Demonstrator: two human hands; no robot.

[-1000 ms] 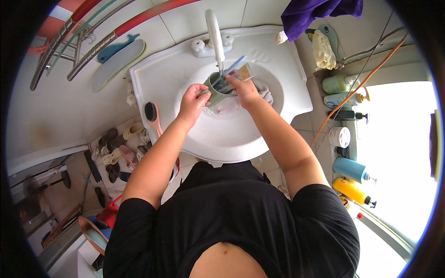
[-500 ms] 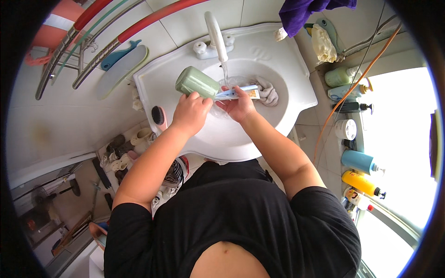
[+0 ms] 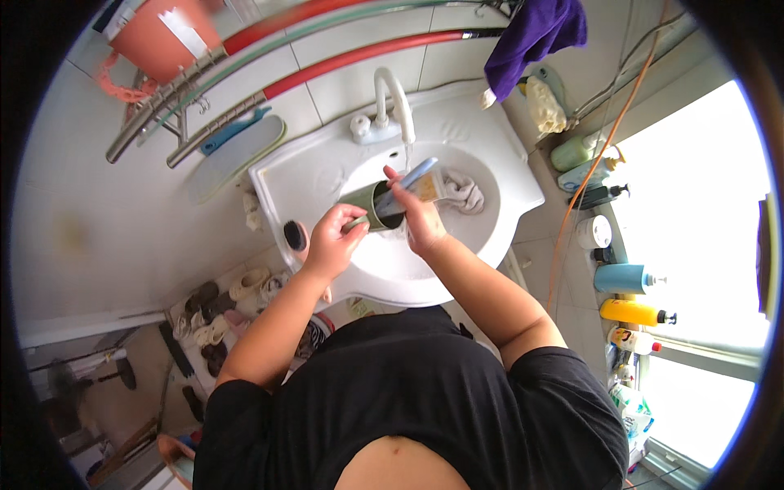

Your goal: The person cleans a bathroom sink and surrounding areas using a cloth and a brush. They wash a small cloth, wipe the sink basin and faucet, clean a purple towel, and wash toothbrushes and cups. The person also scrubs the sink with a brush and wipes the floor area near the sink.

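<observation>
Over the sink [image 3: 498, 237], left hand [image 3: 331, 242] gripping green cup [image 3: 367, 206] tipped sideways, mouth rightward, right hand [image 3: 420, 222] holding blue toothbrush [image 3: 408, 184] slanting up-right.

Over the basin of the sink [image 3: 322, 175], the left hand [image 3: 331, 241] holds a cup [image 3: 367, 204] on its side, left of the right hand [image 3: 420, 224], which holds a toothbrush [image 3: 406, 181] reaching into the cup's mouth. The faucet [image 3: 392, 98] stands at the sink's back edge, directly behind them. A cloth [image 3: 464, 192] lies in the basin to the right of the hands. Bottles [image 3: 629, 278] stand along the floor to the sink's right.
</observation>
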